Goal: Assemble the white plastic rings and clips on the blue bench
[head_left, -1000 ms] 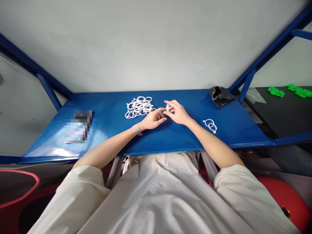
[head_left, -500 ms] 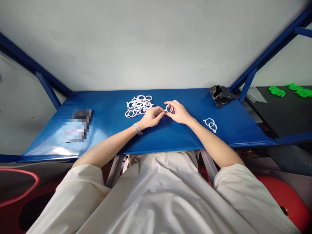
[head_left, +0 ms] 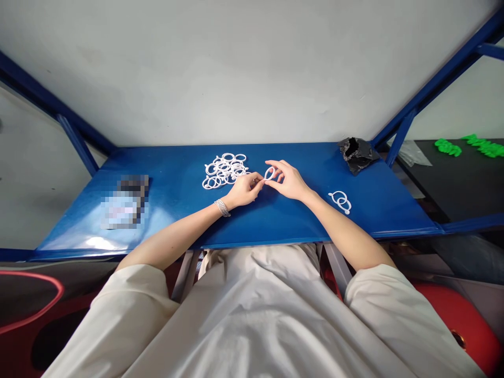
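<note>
A white plastic ring (head_left: pixel 270 174) with a small tab is held upright above the tabletop, between my two hands. My left hand (head_left: pixel 244 190) pinches its lower left edge between thumb and fingertips. My right hand (head_left: pixel 291 181) has its thumb at the ring's bottom and some curled fingers at its right side, while the index finger stretches out above it. Just beyond my left hand lies a pile of similar white rings (head_left: pixel 223 167), several of them overlapping. Two more white rings (head_left: pixel 340 201) rest overlapped to the right of my right forearm.
The blue table (head_left: pixel 252 226) has a crumpled black plastic bag (head_left: pixel 356 155) at its back right. A pixelated object (head_left: pixel 125 202) lies on the left. Blue frame bars rise at both sides before a pale wall. Green items (head_left: pixel 448 147) sit on a dark surface further right.
The ring between my hands has turned to appear narrower and shifted slightly left. My right index finger has straightened out a little. The pile and the two separate rings have stayed put.
</note>
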`<state>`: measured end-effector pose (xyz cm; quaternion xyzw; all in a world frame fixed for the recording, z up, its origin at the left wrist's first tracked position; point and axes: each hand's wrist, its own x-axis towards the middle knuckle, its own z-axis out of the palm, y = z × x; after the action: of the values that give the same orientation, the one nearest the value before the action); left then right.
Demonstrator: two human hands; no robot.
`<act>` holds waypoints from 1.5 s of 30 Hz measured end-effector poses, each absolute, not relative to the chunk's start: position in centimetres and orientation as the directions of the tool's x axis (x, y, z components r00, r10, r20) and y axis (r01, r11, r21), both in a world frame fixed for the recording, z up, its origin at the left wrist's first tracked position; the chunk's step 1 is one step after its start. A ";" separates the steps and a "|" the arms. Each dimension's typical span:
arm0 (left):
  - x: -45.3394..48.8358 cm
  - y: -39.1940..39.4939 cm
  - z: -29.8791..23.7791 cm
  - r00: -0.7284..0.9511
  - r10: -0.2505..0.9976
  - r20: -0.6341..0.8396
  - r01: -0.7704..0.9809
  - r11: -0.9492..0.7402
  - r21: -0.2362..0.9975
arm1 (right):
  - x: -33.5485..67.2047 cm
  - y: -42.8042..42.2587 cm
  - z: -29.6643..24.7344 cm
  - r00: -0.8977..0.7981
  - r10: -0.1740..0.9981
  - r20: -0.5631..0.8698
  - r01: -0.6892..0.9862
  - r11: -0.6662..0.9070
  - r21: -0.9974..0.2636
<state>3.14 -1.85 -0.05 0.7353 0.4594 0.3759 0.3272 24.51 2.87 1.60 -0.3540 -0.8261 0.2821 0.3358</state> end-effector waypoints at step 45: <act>3.1 -3.4 3.9 0.235 0.948 0.216 0.941 -0.277 0.195 | 38.6 5.8 7.8 -0.386 0.733 -0.559 0.687 -0.175 -0.705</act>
<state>3.10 -3.44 3.95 0.7856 0.6010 0.1467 0.0121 38.62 5.82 7.80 -0.5535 -0.6417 0.5305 0.0217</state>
